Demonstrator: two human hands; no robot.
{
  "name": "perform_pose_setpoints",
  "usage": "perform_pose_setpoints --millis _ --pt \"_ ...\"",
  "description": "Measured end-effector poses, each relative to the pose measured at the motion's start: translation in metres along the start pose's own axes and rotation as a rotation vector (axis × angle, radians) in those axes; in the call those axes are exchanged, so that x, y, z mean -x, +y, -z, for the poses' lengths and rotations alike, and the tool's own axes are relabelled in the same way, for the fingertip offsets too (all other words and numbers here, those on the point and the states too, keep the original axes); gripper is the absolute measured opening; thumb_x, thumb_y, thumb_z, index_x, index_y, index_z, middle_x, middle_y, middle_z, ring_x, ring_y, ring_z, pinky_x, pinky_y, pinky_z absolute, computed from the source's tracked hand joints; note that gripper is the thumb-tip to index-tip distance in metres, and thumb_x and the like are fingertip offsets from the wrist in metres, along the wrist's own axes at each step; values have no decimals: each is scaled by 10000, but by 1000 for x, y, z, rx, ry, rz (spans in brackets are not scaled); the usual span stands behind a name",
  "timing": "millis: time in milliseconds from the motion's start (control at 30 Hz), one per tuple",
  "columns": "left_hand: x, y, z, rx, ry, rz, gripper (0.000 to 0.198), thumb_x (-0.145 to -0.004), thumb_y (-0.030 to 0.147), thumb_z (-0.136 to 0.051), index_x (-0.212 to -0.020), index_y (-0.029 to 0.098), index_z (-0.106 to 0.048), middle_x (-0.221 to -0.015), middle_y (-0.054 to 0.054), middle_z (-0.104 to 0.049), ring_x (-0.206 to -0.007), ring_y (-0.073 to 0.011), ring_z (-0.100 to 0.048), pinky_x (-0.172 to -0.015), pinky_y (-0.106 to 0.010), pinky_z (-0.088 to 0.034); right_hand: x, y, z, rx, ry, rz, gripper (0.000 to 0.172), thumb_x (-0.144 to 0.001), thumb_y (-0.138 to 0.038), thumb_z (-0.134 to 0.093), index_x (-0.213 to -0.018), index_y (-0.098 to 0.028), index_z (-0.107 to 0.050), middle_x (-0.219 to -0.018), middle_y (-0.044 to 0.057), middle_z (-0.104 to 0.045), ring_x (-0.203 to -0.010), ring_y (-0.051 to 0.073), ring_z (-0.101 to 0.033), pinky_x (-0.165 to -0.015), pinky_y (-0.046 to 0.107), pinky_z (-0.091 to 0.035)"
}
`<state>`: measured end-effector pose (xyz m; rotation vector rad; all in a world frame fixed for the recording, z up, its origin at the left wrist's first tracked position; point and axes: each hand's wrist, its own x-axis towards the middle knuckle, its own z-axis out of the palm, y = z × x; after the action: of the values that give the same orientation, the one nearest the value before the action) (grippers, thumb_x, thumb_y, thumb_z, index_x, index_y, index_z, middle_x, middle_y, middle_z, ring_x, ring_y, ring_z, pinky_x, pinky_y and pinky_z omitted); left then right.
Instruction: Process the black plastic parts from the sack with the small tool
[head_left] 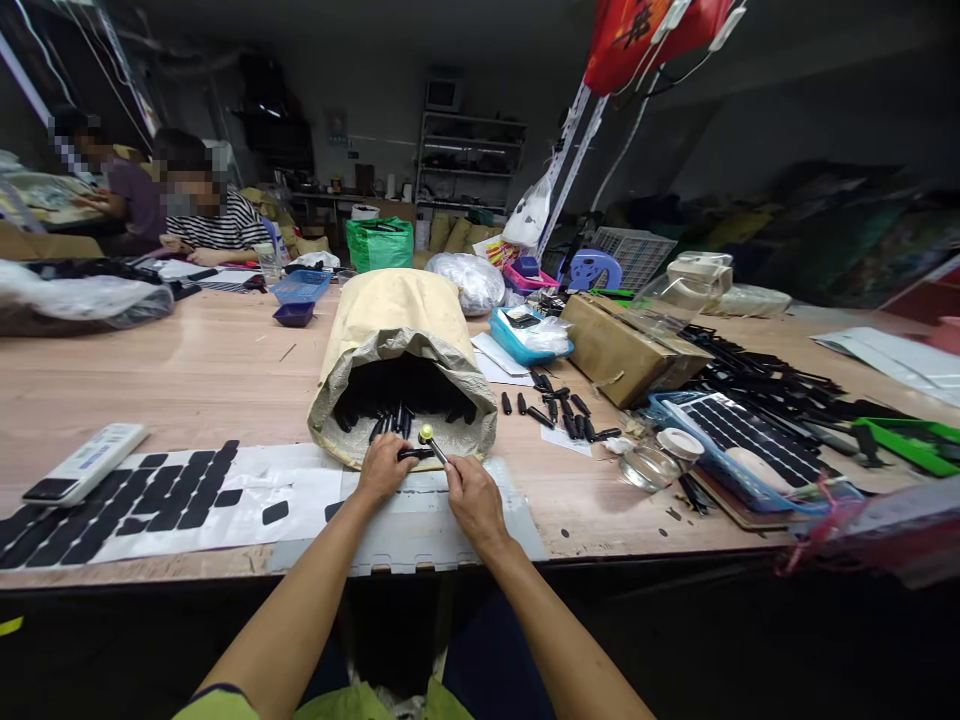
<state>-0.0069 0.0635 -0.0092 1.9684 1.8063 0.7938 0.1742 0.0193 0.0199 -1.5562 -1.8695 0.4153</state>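
Note:
At the mouth of a tan woven-lined paper sack [397, 305], my left hand [384, 469] is closed on a slim black part [417, 453]. My right hand [475, 500] grips a thin stick with a round yellowish head [427, 433]; its exact kind cannot be made out. That head is close to the black part, and I cannot tell whether they touch. Inside the lying sack are several long black pieces [396, 420], partly lost in shadow. Beneath both hands lies a greyish sheet [420, 535] at the table's front edge.
To the left lie a white sheet with black rounded stickers [195, 490] and a white device [86, 463]. On the right are loose black parts [566, 410], a cardboard box [630, 345], a clear jar [651, 463] and a blue tray [675, 425]. Two people sit at the far left.

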Motion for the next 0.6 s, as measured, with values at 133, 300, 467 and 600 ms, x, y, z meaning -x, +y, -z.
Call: perform_pose_setpoints --millis 133,300,467,600 --pt "0 -2 -2 18 10 9 139 -802 260 -703 -930 207 -708 -933 -32 -633 -955 -210 -520 -865 -332 -414 3 -6 -7 -5 -7 37 299 -957 -270 -406 -1074 -207 -674 -903 35 -634 -815 147 -579 -717 232 -409" --pt "-1 -3 -3 31 21 3 128 -790 260 -714 -905 205 -710 -919 -33 -632 -940 -211 -527 -866 -334 -422 4 -3 -12 14 -44 16 279 -942 -252 -424 -1034 -219 -686 -892 25 -640 -808 143 -583 -717 233 -410" --pt "-1 -2 -1 33 13 -8 154 -802 255 -690 -944 202 -710 -947 -38 -638 -964 -216 -523 -889 -341 -417 -20 9 -1 147 21 -50 285 -948 -268 -422 -1062 -230 -680 -959 33 -651 -870 157 -583 -749 248 -408" --pt "1 -3 0 27 -2 -32 137 -839 260 -638 -944 213 -712 -937 -36 -624 -953 -212 -512 -871 -342 -412 -36 23 -1 380 12 -117 258 -935 -242 -451 -1039 -233 -686 -1001 62 -650 -933 191 -575 -764 281 -402"
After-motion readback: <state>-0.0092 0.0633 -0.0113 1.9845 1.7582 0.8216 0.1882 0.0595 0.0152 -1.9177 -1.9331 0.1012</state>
